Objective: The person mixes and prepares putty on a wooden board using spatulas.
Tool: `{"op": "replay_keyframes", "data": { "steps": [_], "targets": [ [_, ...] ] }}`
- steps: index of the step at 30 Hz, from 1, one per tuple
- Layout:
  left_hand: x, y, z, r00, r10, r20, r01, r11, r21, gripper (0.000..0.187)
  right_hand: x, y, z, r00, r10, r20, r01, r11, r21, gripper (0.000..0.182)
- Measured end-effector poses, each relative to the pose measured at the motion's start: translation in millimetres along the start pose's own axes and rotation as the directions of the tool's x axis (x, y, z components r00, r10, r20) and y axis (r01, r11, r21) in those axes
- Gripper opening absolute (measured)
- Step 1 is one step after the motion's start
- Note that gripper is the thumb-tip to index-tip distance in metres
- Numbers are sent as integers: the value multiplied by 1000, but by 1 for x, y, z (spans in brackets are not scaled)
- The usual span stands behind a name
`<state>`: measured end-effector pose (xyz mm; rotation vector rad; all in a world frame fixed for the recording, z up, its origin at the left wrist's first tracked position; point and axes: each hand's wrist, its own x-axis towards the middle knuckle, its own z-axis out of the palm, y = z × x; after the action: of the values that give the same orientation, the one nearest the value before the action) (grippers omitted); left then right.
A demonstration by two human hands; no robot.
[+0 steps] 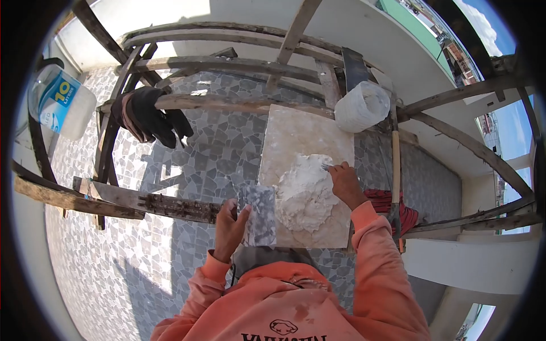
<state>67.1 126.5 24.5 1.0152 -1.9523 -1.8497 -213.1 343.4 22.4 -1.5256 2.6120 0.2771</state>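
Note:
My left hand is closed on the edge of a flat grey rectangular plate smeared with white, thumb on its upper face. My right hand grips a small putty knife; its handle is hidden in my fingers and its blade meets the right side of a heap of wet white plaster. The heap spreads over a beige board in front of me. The plate lies at the board's left edge, beside the heap.
A white-crusted bucket stands at the board's far right corner. Weathered wooden beams surround me, with dark cloths draped on one. At left hangs a 10-liter plastic jug; red cloth lies at right. Stone-patterned floor shows below.

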Motion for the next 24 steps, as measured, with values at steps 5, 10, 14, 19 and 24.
{"op": "replay_keyframes", "data": {
  "steps": [5, 10, 14, 19, 24],
  "targets": [
    [-1, 8, 7, 1000, -1, 20, 2, 999, -40, 28, 0, -4, 28, 970, -59, 235, 41, 996, 80, 30],
    [-2, 12, 6, 1000, 17, 19, -17, 1000, -10, 28, 9, 28, 0, 989, 132, 72, -145, 964, 222, 27],
    [0, -4, 8, 1000, 18, 24, -19, 1000, 19, 29, 30, 6, 33, 982, 177, 59, -186, 951, 246, 27],
    [-2, 17, 8, 999, 25, 30, -26, 999, 37, 30, 29, -6, 14, 976, 45, 213, -115, 939, 325, 34],
    [-2, 12, 5, 1000, 15, 26, -16, 999, 52, 29, 50, 16, 23, 973, 226, 50, -230, 925, 302, 23]
  ]
}}
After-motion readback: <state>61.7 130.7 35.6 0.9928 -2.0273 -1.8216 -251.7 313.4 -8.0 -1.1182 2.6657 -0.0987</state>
